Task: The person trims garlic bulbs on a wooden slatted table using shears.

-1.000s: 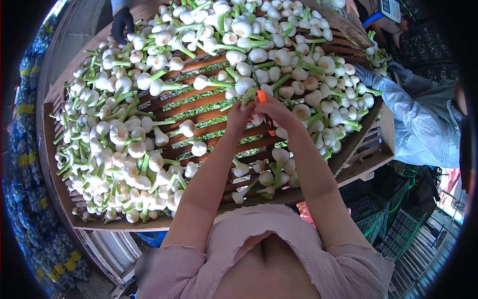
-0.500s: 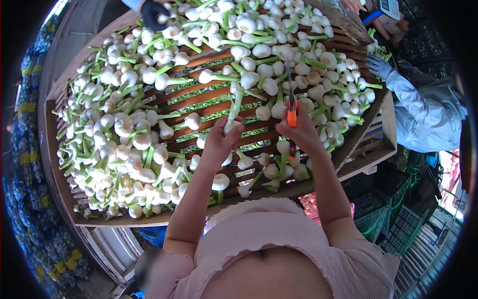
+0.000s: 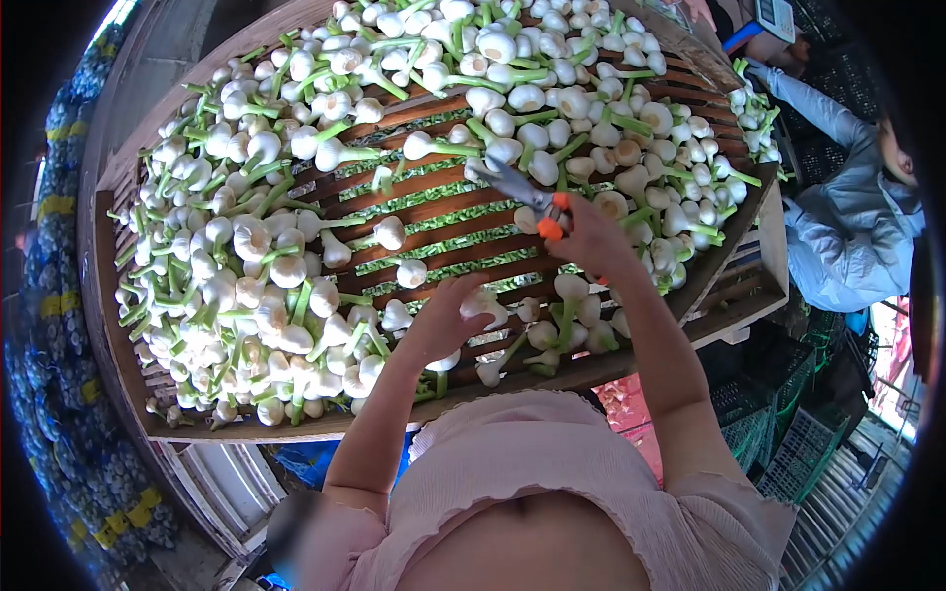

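Note:
My left hand (image 3: 445,320) is low over the slatted rack, fingers and thumb around a white garlic bulb (image 3: 485,306). In my right hand (image 3: 593,241) is a pair of pruning shears (image 3: 527,189) with orange handles, their metal blades spread apart and pointing up and left above the slats. A blurred pale-green stem piece (image 3: 382,181) shows left of the blades. Near my left hand lies another garlic bulb (image 3: 410,273) with a short stem.
Garlic heaps (image 3: 251,236) cover much of the wooden rack (image 3: 414,222), with green trimmings visible under its slats. A co-worker in a pale jacket (image 3: 838,217) is at the right. Plastic crates (image 3: 803,443) stand lower right; a scale (image 3: 772,18) is at the top right.
My left hand has moved down from the garlic stem it held to another bulb. The shears have swung left and their blades have spread. A gloved hand at the upper left has left view.

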A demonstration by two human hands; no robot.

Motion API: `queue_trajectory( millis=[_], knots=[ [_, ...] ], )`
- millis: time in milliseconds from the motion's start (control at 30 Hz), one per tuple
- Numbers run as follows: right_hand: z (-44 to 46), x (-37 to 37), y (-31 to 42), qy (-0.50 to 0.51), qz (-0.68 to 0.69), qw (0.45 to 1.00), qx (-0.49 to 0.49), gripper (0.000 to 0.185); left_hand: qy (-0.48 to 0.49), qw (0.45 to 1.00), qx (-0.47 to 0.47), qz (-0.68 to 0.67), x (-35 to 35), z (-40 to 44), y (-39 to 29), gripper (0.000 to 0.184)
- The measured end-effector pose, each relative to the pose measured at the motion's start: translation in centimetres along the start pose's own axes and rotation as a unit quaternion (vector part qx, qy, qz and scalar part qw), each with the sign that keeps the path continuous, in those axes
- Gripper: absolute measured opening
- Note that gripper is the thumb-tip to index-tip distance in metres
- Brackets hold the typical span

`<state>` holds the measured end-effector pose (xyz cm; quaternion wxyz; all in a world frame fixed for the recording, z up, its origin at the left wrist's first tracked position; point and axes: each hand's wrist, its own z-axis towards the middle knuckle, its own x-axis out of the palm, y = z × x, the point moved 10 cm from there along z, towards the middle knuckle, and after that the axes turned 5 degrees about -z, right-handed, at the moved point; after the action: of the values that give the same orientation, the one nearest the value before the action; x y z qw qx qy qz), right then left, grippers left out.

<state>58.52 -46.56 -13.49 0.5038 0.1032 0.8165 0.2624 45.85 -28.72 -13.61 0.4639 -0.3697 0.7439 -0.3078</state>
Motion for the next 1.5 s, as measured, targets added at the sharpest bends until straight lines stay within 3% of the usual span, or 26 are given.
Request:
queue_trajectory(
  millis=[100, 167, 233, 367, 467, 500, 533, 600, 667, 733, 833, 867, 933, 967, 1033, 1067, 1100, 1167, 1233, 1267, 1300, 1333, 1367, 1400, 1467, 1500],
  knots=[
    [2.5, -2.6, -1.7, -0.010, -0.123, 0.992, 0.029, 0.060, -0.081, 0.993, 0.063, 0.064, -2.6, 3.4, -1.5, 0.046],
    [2.2, -4.2, -2.8, -0.019, -0.046, 0.997, 0.060, 0.063, -0.151, 0.968, 0.150, 0.136, -4.6, 7.7, -3.0, 0.038],
    [1.5, -5.1, -3.2, -0.032, 0.019, 0.996, 0.083, 0.061, -0.182, 0.941, 0.171, 0.229, -4.6, 12.2, -2.3, 0.035],
    [-1.5, -4.8, -4.2, -0.037, 0.099, 0.991, 0.086, 0.055, -0.140, 0.936, 0.183, 0.267, -2.3, 17.5, 0.2, 0.039],
    [-4.2, -2.7, -6.3, 0.005, 0.125, 0.986, 0.110, 0.062, -0.132, 0.953, 0.226, 0.153, -2.4, 18.2, 1.7, 0.036],
    [-5.3, -1.9, -6.6, 0.015, 0.145, 0.983, 0.110, 0.064, -0.068, 0.988, 0.044, -0.134, -2.6, 17.5, 3.3, 0.024],
    [-5.9, -1.2, -6.6, 0.025, 0.166, 0.980, 0.105, 0.065, -0.027, 0.961, 0.002, -0.277, -2.6, 16.4, 2.7, 0.024],
    [-7.1, 0.8, -6.3, 0.092, 0.200, 0.968, 0.120, 0.073, 0.042, 0.836, -0.092, -0.539, -2.2, 13.3, 2.0, 0.026],
    [-8.0, 1.7, -5.6, 0.084, 0.226, 0.965, 0.102, 0.068, 0.121, 0.740, -0.096, -0.655, -1.3, 10.0, -0.9, 0.033],
    [-9.1, 2.4, -4.7, 0.069, 0.343, 0.932, 0.092, 0.067, 0.185, 0.697, -0.101, -0.686, 0.6, 7.5, -3.3, 0.039],
    [-11.2, 1.6, -2.6, 0.019, 0.500, 0.863, 0.072, 0.061, 0.250, 0.801, -0.129, -0.528, 6.3, 4.0, -6.0, 0.035],
    [-12.4, 1.4, -2.3, -0.032, 0.519, 0.851, 0.075, 0.057, 0.261, 0.900, -0.082, -0.341, 8.5, 3.1, -6.7, 0.034],
    [-15.9, 1.5, -3.3, -0.155, 0.512, 0.839, 0.097, 0.049, 0.235, 0.966, 0.098, -0.040, 12.2, 0.5, -8.7, 0.041],
    [-18.9, 1.7, -5.0, -0.193, 0.526, 0.818, 0.129, 0.048, 0.274, 0.955, 0.110, -0.023, 14.3, -0.9, -10.1, 0.055],
    [-24.1, 2.3, -7.5, -0.256, 0.554, 0.774, 0.171, 0.047, 0.378, 0.918, 0.110, -0.052, 18.1, -4.0, -10.5, 0.062],
    [-27.6, 3.4, -10.2, -0.294, 0.477, 0.797, 0.226, 0.046, 0.419, 0.900, 0.106, -0.064, 19.3, -5.1, -10.5, 0.066],
    [-31.8, 3.5, -12.1, -0.331, 0.473, 0.758, 0.304, 0.043, 0.436, 0.891, 0.109, -0.059, 19.6, -5.6, -10.5, 0.071],
    [-40.5, 4.9, -16.3, -0.426, 0.398, 0.729, 0.360, 0.040, 0.425, 0.891, 0.157, -0.032, 18.7, -5.0, -10.3, 0.057],
    [-47.9, 6.3, -19.9, -0.499, 0.332, 0.694, 0.399, 0.038, 0.371, 0.911, 0.179, -0.013, 16.5, -2.9, -9.6, 0.047],
    [-50.8, 8.9, -23.1, -0.466, 0.279, 0.712, 0.444, 0.044, 0.329, 0.928, 0.177, -0.009, 15.0, -1.6, -8.9, 0.044],
    [-54.7, 13.2, -27.4, -0.326, 0.186, 0.721, 0.582, 0.054, 0.295, 0.946, 0.135, -0.008, 13.5, 0.1, -7.0, 0.042],
    [-57.0, 16.1, -29.8, -0.356, 0.176, 0.745, 0.536, 0.055, 0.254, 0.950, 0.177, 0.040, 11.7, 1.0, -7.7, 0.040],
    [-57.2, 16.2, -28.3, -0.273, 0.227, 0.718, 0.599, 0.045, 0.212, 0.943, 0.236, 0.105, 9.9, 2.1, -7.5, 0.039],
    [-58.6, 18.1, -29.9, -0.274, 0.187, 0.740, 0.585, 0.047, 0.159, 0.929, 0.285, 0.175, 7.8, 3.3, -7.0, 0.038],
    [-57.7, 19.4, -30.9, -0.363, 0.298, 0.690, 0.551, 0.048, 0.090, 0.942, 0.238, 0.217, 3.3, 5.1, -5.7, 0.036],
    [-55.3, 17.2, -29.5, -0.376, 0.293, 0.705, 0.525, 0.045, 0.044, 0.950, 0.218, 0.218, 1.0, 6.4, -3.8, 0.035]
  ],
)
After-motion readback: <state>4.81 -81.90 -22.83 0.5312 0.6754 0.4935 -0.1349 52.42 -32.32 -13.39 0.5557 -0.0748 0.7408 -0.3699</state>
